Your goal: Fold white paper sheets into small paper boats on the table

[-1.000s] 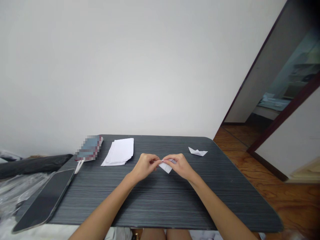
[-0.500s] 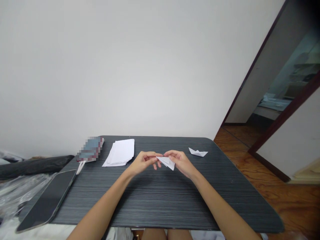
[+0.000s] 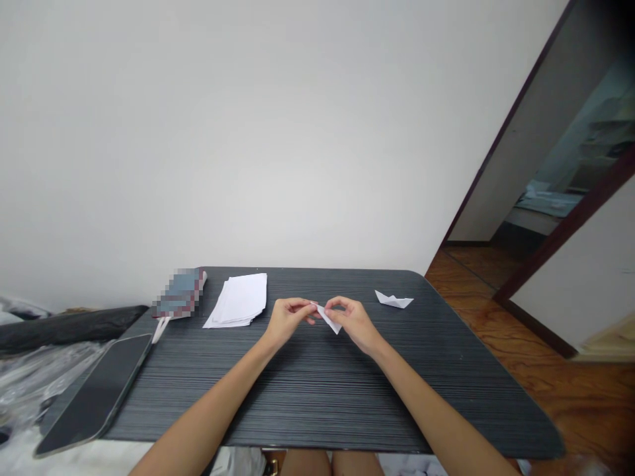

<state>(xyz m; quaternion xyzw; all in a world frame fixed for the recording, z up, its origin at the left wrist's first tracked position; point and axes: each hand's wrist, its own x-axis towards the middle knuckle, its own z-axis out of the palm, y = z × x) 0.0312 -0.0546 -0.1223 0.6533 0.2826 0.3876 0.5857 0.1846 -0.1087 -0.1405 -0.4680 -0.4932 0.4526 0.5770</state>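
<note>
Both hands hold one small folded piece of white paper just above the dark ribbed table. My left hand pinches its upper left tip between thumb and fingers. My right hand pinches the paper's right side, with its fingers curled behind it. The paper forms a narrow triangle that points down and to the right.
A stack of white paper sheets lies at the back left. A finished paper boat rests at the back right. A blurred booklet and a dark tablet lie at the left edge. Wooden floor and a doorway are to the right.
Both hands have lifted the folded paper slightly and moved it away from me. The paper has turned so that its narrow edge faces me.
</note>
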